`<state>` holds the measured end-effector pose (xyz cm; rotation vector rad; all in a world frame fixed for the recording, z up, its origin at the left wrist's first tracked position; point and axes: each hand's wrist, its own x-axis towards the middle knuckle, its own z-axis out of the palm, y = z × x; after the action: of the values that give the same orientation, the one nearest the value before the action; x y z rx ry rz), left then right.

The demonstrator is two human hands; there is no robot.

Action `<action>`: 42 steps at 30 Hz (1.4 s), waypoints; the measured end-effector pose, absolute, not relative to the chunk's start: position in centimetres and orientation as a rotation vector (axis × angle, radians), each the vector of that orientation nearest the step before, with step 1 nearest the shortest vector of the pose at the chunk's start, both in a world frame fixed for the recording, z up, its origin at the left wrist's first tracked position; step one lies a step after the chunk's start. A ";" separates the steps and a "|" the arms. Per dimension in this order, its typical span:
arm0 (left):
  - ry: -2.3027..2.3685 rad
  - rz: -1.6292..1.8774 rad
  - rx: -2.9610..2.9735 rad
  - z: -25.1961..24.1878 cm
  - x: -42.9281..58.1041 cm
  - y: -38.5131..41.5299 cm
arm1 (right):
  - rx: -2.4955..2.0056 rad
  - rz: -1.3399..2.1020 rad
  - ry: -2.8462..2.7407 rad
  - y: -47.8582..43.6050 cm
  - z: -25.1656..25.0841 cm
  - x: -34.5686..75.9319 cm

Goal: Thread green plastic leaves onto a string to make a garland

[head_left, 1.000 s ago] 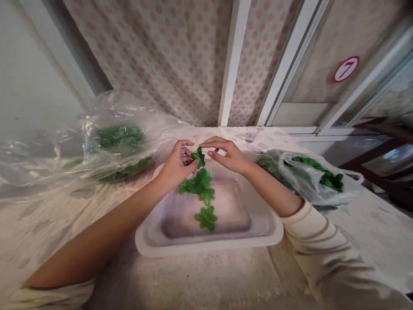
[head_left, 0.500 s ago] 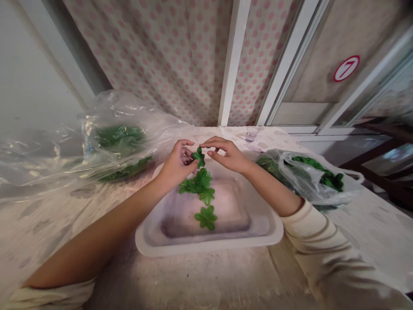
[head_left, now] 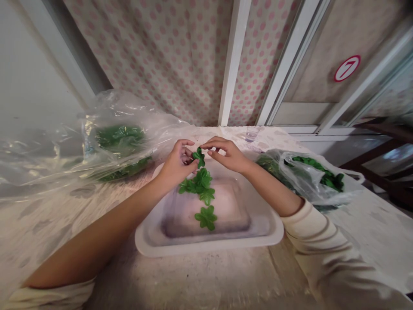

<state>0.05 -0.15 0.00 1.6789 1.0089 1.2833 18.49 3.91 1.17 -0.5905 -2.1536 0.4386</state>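
Head view, from my remote station: left of the white tray (head_left: 208, 248), green pieces (head_left: 121, 136) sit under clear plastic film (head_left: 129, 107). Over the tray, my left hand (head_left: 176, 168) pinches a green leaf-shaped piece (head_left: 199, 157) in its fingers; my right hand (head_left: 229, 156) hovers just beside it, fingers curled, not gripping. More green leaves (head_left: 205, 218) lie in the tray; a plastic bag (head_left: 309, 176) sits right of it.

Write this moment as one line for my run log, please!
left hand: touching green leaf | right hand: beside green leaf | tray: more leaves
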 end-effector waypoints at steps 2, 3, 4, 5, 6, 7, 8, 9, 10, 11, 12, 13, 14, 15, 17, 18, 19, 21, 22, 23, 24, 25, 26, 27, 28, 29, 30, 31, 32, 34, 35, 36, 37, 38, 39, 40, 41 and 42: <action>1.014 1.286 1.680 0.0 0.1 -0.2 | -0.584 0.442 -2.151 3.9 1.2 18.5; 1.015 1.287 1.679 0.0 0.1 -0.2 | -0.582 0.444 -2.148 3.9 1.2 18.5; 1.015 1.289 1.677 0.0 0.1 -0.2 | -0.581 0.447 -2.144 3.9 1.2 18.5; 1.014 1.289 1.675 0.0 0.1 -0.2 | -0.582 0.451 -2.141 3.9 1.2 18.5; 1.012 1.289 1.672 0.1 0.1 -0.2 | -0.585 0.454 -2.139 3.9 1.2 18.5; 1.012 1.290 1.668 0.1 0.1 -0.2 | -0.587 0.458 -2.138 3.9 1.2 18.5; 1.012 1.290 1.664 0.1 0.1 -0.2 | -0.588 0.460 -2.137 3.9 1.2 18.5; 1.012 1.291 1.661 0.1 0.1 -0.2 | -0.589 0.463 -2.137 3.9 1.2 18.5; 1.011 1.292 1.657 0.1 0.1 -0.2 | -0.591 0.464 -2.136 3.9 1.2 18.5; 1.009 1.294 1.654 0.1 0.1 -0.2 | -0.591 0.465 -2.136 3.9 1.1 18.5; 1.009 1.296 1.651 0.1 0.1 -0.2 | -0.592 0.467 -2.136 3.9 1.1 18.5; 1.008 1.297 1.647 0.2 0.1 -0.2 | -0.593 0.468 -2.136 3.9 1.1 18.5; 1.007 1.297 1.642 0.2 0.1 -0.2 | -0.594 0.469 -2.135 3.9 1.1 18.5; 1.006 1.298 1.637 0.2 0.1 -0.2 | -0.594 0.471 -2.135 3.9 1.1 18.5; 1.003 1.299 1.625 0.2 0.2 -0.2 | -0.590 0.476 -2.136 3.9 1.0 18.5; 1.004 1.299 1.617 0.3 0.2 -0.2 | -0.588 0.477 -2.138 3.9 1.0 18.5; 1.005 1.299 1.608 0.3 0.2 -0.2 | -0.586 0.478 -2.140 3.9 1.0 18.5; 1.007 1.298 1.591 0.3 0.2 -0.2 | -0.585 0.476 -2.150 4.0 1.0 18.5; 1.007 1.297 1.588 0.3 0.2 -0.2 | -0.586 0.473 -2.155 4.0 1.0 18.5; 1.007 1.297 1.587 0.3 0.2 -0.2 | -0.588 0.469 -2.158 4.0 1.0 18.5; 1.004 1.297 1.588 0.3 0.2 -0.2 | -0.592 0.464 -2.158 4.0 1.0 18.4; 1.001 1.296 1.591 0.3 0.2 -0.2 | -0.597 0.458 -2.157 4.0 1.0 18.4; 0.998 1.293 1.592 0.3 0.2 -0.2 | -0.603 0.452 -2.155 4.0 1.0 18.4; 0.996 1.290 1.592 0.3 0.2 -0.2 | -0.607 0.444 -2.155 4.0 1.0 18.4; 0.993 1.286 1.591 0.3 0.1 -0.2 | -0.608 0.437 -2.156 4.0 1.0 18.4; 0.990 1.281 1.590 0.3 0.1 -0.2 | -0.607 0.430 -2.161 4.0 1.0 18.4; 0.989 1.277 1.591 0.3 0.2 -0.2 | -0.605 0.423 -2.165 4.0 1.0 18.4; 0.988 1.271 1.594 0.3 0.2 -0.2 | -0.604 0.418 -2.168 4.0 1.0 18.4; 0.986 1.265 1.600 0.3 0.2 -0.3 | -0.605 0.414 -2.170 4.0 1.0 18.4; 0.982 1.245 1.615 0.3 0.2 -0.3 | -0.614 0.410 -2.173 4.0 1.0 18.4; 0.984 1.234 1.622 0.3 0.2 -0.4 | -0.618 0.408 -2.175 4.0 1.0 18.4; 0.987 1.223 1.628 0.3 0.2 -0.4 | -0.621 0.404 -2.175 4.0 1.0 18.4; 0.991 1.212 1.633 0.2 0.3 -0.4 | -0.622 0.399 -2.176 4.1 1.0 18.4; 0.993 1.202 1.636 0.2 0.3 -0.5 | -0.620 0.392 -2.176 4.1 0.9 18.4; 0.994 1.195 1.639 0.2 0.2 -0.5 | -0.619 0.385 -2.175 4.1 0.9 18.4; 0.994 1.189 1.643 0.2 0.2 -0.5 | -0.616 0.377 -2.175 4.2 0.9 18.4; 0.993 1.185 1.648 0.2 0.2 -0.5 | -0.612 0.372 -2.174 4.2 0.9 18.4; 0.991 1.180 1.655 0.1 0.2 -0.5 | -0.607 0.370 -2.173 4.2 0.9 18.4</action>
<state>0.23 -0.47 0.14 1.6550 0.9907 1.1800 18.38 4.23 0.87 -0.6068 -2.1727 0.3698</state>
